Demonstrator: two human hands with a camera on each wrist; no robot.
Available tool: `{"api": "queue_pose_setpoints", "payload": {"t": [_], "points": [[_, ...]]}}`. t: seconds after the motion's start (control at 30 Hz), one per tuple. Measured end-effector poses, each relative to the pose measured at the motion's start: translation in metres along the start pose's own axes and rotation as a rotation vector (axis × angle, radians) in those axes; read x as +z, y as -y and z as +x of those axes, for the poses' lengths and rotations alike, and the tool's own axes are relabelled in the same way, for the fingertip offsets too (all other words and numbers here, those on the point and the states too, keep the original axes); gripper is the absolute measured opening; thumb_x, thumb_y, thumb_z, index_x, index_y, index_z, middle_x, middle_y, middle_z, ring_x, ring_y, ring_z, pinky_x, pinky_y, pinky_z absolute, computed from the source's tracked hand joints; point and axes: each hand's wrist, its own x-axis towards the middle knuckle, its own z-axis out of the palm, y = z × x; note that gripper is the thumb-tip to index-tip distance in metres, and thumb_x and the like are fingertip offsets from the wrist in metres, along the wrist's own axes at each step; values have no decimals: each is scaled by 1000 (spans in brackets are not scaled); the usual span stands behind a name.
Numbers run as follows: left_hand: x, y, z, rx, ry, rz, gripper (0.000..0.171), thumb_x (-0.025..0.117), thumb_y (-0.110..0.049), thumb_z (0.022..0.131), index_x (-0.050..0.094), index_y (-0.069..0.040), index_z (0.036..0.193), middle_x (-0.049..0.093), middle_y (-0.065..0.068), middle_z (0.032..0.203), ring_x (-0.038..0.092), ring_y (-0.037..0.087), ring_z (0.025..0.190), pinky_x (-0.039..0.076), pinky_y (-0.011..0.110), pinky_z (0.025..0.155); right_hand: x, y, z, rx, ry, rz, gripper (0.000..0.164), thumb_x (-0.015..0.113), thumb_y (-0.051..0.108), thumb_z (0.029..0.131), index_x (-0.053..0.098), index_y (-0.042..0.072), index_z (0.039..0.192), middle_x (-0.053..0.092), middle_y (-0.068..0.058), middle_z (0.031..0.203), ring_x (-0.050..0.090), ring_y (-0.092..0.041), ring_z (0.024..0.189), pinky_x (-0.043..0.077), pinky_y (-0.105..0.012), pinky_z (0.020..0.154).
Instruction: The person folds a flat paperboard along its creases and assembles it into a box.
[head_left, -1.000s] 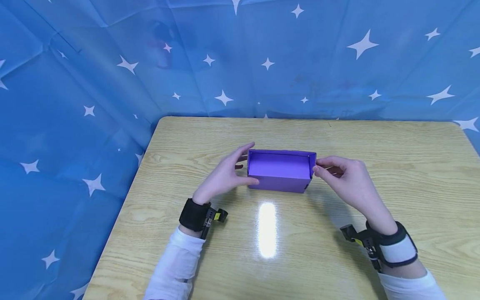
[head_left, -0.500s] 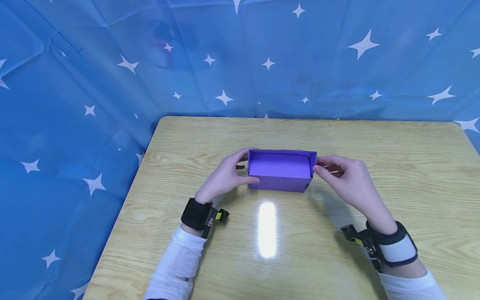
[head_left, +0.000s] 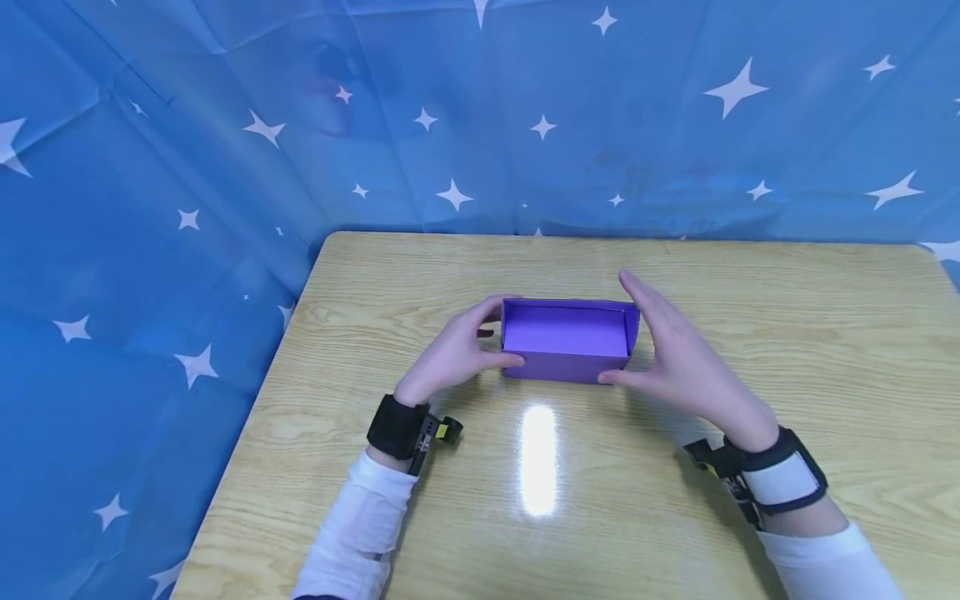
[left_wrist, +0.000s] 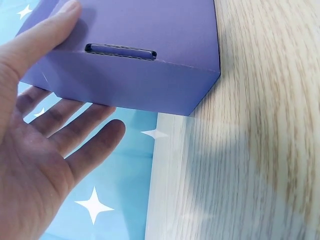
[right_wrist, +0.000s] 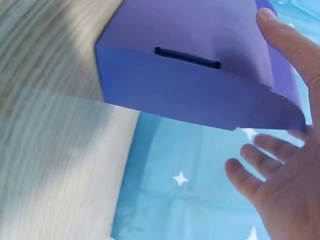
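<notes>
A purple cardboard box (head_left: 565, 367) stands on the wooden table with its top uncovered. At its left end my left hand (head_left: 456, 350) holds it, thumb on the front wall and fingers behind. In the left wrist view a narrow slot (left_wrist: 121, 51) runs along a lower edge of the box. Around the right end my right hand (head_left: 678, 362) is spread wide, thumb near the front wall and the other fingers toward the back. The right wrist view has its fingers (right_wrist: 244, 180) straight and apart from the box, beside a slightly outward-leaning end flap (right_wrist: 275, 111).
A wooden table (head_left: 787, 333) lies under the box, with a bright light reflection (head_left: 537, 458) in front of it. Behind and to the left hangs a blue cloth (head_left: 225, 208) with white stars. Both wrists carry black camera straps (head_left: 395, 427).
My right hand has let go of the box's right edge and spread its fingers. That end's flap now leans outward. My left fingers have closed in behind the box.
</notes>
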Motion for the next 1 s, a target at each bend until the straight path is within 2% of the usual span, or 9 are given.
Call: {"api": "queue_pose_setpoints", "payload": {"t": [0.1,0.23,0.3,0.37,0.6,0.8,0.93,1.0], "points": [[0,0,0,17,-9,1,87,88,-23,86,42,-21,160,54,11,157,56,36,144,51,47,119,4,-2,2,6,5,-1,120,95,23,77,19,13,169,34,-24,170,37,-51,153,37,-71,119],[2,-3,-1,109,-67,-4,92,88,-16,86,38,-20,163,46,6,165,46,30,154,46,46,123,6,-3,2,-13,-23,11,109,93,14,80,26,12,166,50,-21,160,50,-47,145,43,-67,116],[2,-6,-2,158,-102,-5,88,87,-12,86,41,-18,160,49,5,164,44,27,155,45,46,124,7,-2,2,-21,-34,17,104,92,11,81,30,11,164,55,-21,155,55,-47,139,46,-65,114],[1,-8,-2,179,-122,-6,82,87,-11,87,46,-18,157,52,5,160,47,26,153,46,46,124,7,-2,3,-17,-35,20,99,91,10,81,33,10,161,57,-22,152,59,-47,135,49,-64,111],[3,-12,-2,192,-141,38,70,86,-11,87,54,-14,149,60,7,152,55,28,145,51,49,118,6,-3,1,-8,-35,12,86,91,10,80,43,5,152,60,-23,148,63,-46,129,53,-63,106],[2,-15,-4,182,-147,80,68,86,-14,87,55,-14,148,62,7,151,57,27,144,52,48,117,8,-4,2,-49,-59,-2,82,92,10,80,47,3,148,63,-23,144,64,-45,128,54,-62,105],[2,-17,-6,174,-134,132,70,86,-18,88,54,-15,150,61,5,153,56,26,145,51,48,117,7,-6,1,-77,-62,-33,81,91,12,81,48,2,149,63,-22,144,63,-44,130,53,-61,108],[1,-19,-5,198,-116,184,72,86,-19,88,53,-15,152,60,6,154,56,26,146,50,46,119,5,-8,0,-99,-65,-54,85,92,12,81,46,1,152,63,-22,145,63,-44,131,52,-60,109]]}}
